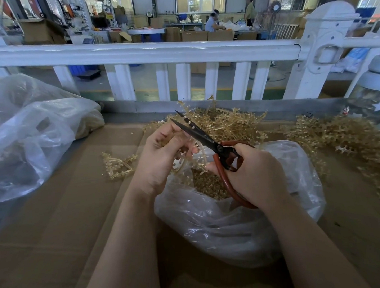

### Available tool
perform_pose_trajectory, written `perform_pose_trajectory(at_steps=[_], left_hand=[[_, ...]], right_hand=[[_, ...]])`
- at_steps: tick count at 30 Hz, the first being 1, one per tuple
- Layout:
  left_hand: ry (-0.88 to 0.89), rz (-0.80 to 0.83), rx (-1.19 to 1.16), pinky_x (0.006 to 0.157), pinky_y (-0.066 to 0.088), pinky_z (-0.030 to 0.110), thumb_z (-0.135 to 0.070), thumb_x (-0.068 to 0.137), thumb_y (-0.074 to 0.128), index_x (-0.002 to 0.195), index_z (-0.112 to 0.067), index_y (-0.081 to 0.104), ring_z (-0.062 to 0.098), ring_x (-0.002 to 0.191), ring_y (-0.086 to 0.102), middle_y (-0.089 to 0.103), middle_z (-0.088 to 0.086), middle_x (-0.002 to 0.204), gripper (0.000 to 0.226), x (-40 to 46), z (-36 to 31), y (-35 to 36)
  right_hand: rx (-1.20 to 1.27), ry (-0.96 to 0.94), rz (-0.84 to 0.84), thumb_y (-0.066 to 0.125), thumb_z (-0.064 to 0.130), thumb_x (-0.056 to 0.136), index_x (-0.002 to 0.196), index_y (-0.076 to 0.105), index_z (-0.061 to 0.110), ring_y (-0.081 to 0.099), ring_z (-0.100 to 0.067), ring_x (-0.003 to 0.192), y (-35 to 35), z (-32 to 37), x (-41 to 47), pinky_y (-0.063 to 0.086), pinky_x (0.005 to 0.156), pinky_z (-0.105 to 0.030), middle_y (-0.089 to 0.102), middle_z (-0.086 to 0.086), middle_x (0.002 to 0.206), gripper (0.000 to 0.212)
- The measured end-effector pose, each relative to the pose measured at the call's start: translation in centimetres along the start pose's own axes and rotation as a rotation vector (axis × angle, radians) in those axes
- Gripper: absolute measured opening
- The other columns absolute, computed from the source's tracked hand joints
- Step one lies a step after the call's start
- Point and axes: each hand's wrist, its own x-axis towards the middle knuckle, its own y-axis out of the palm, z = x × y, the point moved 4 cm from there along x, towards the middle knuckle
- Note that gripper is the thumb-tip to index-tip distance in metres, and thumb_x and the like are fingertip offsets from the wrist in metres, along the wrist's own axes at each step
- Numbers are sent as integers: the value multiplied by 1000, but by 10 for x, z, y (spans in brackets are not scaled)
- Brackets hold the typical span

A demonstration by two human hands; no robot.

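My right hand (pixel 255 173) grips the red handles of black-bladed scissors (pixel 197 132), whose blades stand slightly apart and point up and left. My left hand (pixel 161 153) holds a yellowish translucent plastic sprue (pixel 183 163) with small parts on it, its fingers curled round the strip just below the blades. Both hands hover over an open clear plastic bag (pixel 231 224) that holds a heap of small tan cut pieces (pixel 208 184).
Piles of the same tan sprues (pixel 341 135) lie behind and to the right on the cardboard-covered table (pixel 57 225). One loose sprue (pixel 118 166) lies left of my hands. A big crumpled clear bag (pixel 32 133) fills the left side. A white railing (pixel 137 52) stands beyond the table.
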Motion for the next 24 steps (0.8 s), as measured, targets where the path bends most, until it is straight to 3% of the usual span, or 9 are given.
perform_pose_trajectory(at_steps=[3,9,18,24], left_hand=[[-13,15,17,64,46,22,-15,88,61,94,-11,69,14,66,56,63,4,78,11,0,1,1],[-3,49,-1,62,45,18,-5,93,59,89,-8,68,11,65,54,63,-1,73,10,1,3,4],[-8,79,-7,61,47,17,-4,94,58,87,-10,66,9,65,59,66,-3,72,13,-1,2,9],[12,13,-30,60,49,22,-8,88,58,95,-7,67,12,62,58,67,-1,73,12,2,0,8]], right_hand=[[-39,18,-13,49,72,82,67,42,34,45,0,52,1,-2,1,41,50,-23,44,21,55,42],[-74,40,-11,41,70,83,71,50,26,47,-4,53,1,-5,1,40,49,-26,47,15,57,46],[-67,50,-23,43,67,83,69,48,26,44,-2,49,1,-4,1,31,46,-19,44,15,53,43],[-51,54,-39,37,70,81,65,46,25,42,-1,49,-1,-3,1,27,46,-17,43,15,51,49]])
